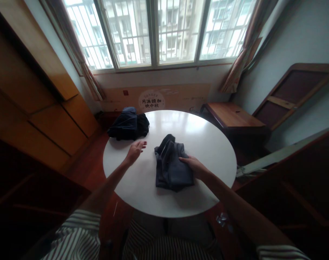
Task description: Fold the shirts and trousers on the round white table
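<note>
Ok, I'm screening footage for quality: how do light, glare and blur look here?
Head view: the window is partly washed out, with bright glare on the far part of the white table; head view, lower corners: very dark; head view, centre: the dark garment looks soft in detail; head view, edges: wide-angle stretching.

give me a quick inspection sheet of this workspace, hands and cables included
Surface: round white table with bright reflections
Job's things: dark grey garment, partly bunched; dark clothes pile at the table's far-left edge
Clutter: small shiny item below the table's right side, identity unclear
Hands: right hand touching the garment's right side; left hand open, holding nothing
Cables: possible pale cord at right, too blurred to confirm
Surroundings: barred window, curtains, wooden cabinets
</note>
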A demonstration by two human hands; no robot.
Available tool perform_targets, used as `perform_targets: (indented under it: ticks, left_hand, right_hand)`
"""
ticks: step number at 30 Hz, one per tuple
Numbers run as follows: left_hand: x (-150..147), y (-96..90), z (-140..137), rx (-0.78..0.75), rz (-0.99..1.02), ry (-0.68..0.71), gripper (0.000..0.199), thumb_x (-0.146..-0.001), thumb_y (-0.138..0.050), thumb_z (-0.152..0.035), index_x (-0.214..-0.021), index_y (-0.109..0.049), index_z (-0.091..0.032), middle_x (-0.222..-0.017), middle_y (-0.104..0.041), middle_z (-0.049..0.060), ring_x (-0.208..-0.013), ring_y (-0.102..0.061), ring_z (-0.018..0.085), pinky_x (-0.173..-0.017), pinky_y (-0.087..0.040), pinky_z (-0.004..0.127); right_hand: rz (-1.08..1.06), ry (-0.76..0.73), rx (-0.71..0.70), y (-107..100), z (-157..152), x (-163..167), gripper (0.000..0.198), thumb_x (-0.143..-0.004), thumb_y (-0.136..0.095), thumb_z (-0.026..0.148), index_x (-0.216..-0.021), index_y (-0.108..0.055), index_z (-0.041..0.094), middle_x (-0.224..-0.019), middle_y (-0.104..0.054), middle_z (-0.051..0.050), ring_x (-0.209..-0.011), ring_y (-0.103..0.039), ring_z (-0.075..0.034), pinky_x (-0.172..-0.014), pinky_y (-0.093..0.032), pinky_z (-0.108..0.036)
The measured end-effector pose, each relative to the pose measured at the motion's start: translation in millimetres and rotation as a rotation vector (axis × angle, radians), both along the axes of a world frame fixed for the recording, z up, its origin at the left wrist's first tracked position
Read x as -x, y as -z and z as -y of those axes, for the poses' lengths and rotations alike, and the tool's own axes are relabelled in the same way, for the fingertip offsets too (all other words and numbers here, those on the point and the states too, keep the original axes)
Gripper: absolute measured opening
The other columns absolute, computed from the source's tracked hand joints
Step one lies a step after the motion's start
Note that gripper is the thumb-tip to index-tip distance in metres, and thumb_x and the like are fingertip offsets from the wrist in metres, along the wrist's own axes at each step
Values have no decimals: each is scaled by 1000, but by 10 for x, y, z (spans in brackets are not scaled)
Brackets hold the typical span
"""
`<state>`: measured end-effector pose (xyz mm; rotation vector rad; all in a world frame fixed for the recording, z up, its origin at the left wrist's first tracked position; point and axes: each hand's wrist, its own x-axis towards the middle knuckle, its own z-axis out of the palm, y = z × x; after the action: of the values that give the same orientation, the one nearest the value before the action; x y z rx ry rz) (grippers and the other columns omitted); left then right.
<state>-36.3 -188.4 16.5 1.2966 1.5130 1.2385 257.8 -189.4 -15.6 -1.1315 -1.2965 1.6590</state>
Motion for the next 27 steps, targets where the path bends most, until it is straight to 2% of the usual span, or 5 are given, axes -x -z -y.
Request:
perform_targets:
  ticks: [5, 11, 15, 18, 27]
  left_hand:
    - [-308, 300, 64, 98, -23, 117, 68, -78, -66, -66, -122, -60, -14, -122, -64, 19, -104, -67, 27, -80, -53, 34]
    - [-555, 377, -177, -4, -232, 80, 92, -70, -78, -62, -141, -46, -13, -141, -49, 25, -115, -61, 33, -88, -52, 38]
    - [-627, 316, -336, 198, -36, 43, 90, -54, -91, -53, -124, -59, -6, -117, -65, 23, -96, -67, 28, -77, -52, 33]
    - [-679, 242, -357, 358, 198, 230, 62, -53, -91, -52, -87, -70, -5, -83, -71, 13, -69, -65, 19, -63, -50, 28]
    - [-688, 115, -305, 179, 411, 360, 54, -59, -89, -47, -94, -64, -14, -78, -67, 0, -66, -62, 12, -63, -50, 23]
  right_hand:
    - [46, 43, 37, 23, 144, -88, 62, -75, -75, 32, -129, -49, 16, -118, -69, -17, -102, -70, -29, -88, -59, -43]
    - [142, 81, -14, -103, 436, -152, 138, -59, -91, 32, -155, 7, 20, -132, -59, -24, -106, -68, -32, -84, -61, -43]
    - [-60, 56, 222, -183, 618, -168, 107, -62, -88, 27, -148, -28, 10, -128, -62, -25, -105, -69, -31, -86, -61, -38]
    - [-216, 57, 353, -247, 712, -143, 61, -70, -83, 26, -121, -57, 7, -114, -70, -20, -100, -72, -27, -89, -59, -32]
    - [-315, 126, 460, -260, 911, -20, 62, -82, -73, 31, -138, -46, 22, -117, -71, -10, -88, -73, -23, -70, -63, -32]
